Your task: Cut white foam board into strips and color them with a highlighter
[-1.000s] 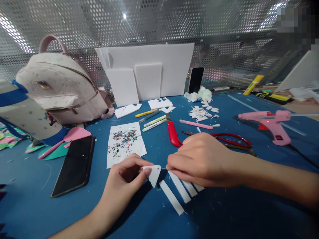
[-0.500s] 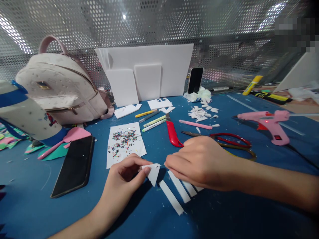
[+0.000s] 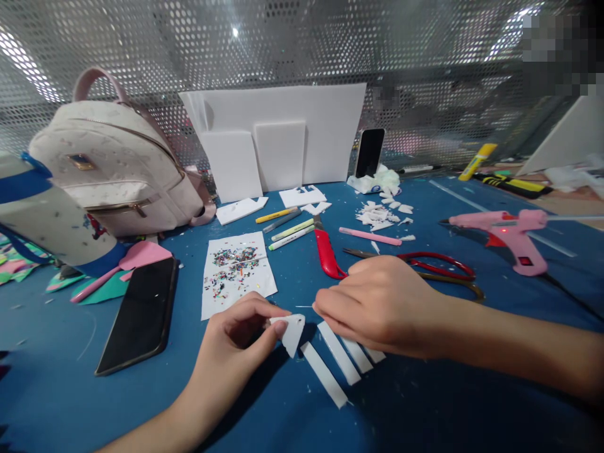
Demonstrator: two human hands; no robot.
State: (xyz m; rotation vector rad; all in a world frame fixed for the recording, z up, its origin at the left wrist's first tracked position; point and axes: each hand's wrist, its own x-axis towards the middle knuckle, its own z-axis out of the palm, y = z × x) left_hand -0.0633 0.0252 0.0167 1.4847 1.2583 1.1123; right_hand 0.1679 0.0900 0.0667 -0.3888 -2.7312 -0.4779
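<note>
Between thumb and fingers, my left hand [image 3: 250, 333] pinches a small white foam board piece [image 3: 293, 333], roughly triangular, with a small dark hole near its upper right corner. My right hand [image 3: 372, 308] is closed around a thin needle [image 3: 304, 306], whose tip sticks out to the left just above the piece, apart from it. The rest of the needle is hidden in the fingers. White foam strips [image 3: 324, 374] lie on the table below and partly under my right hand. Scissors [image 3: 443, 267] with red and brownish handles lie behind that hand.
A red craft knife [image 3: 326, 251], markers [image 3: 292, 236] and a white sheet with coloured bits [image 3: 238, 270] lie beyond my hands. A pink glue gun [image 3: 507, 233] with a lit red light stands right. A phone [image 3: 141, 314], bottle [image 3: 56, 214] and backpack [image 3: 108, 170] are left.
The needle tip, earlier at the foam piece's corner, has come away and sits slightly above it. The piece has dipped a little lower and right, showing its hole.
</note>
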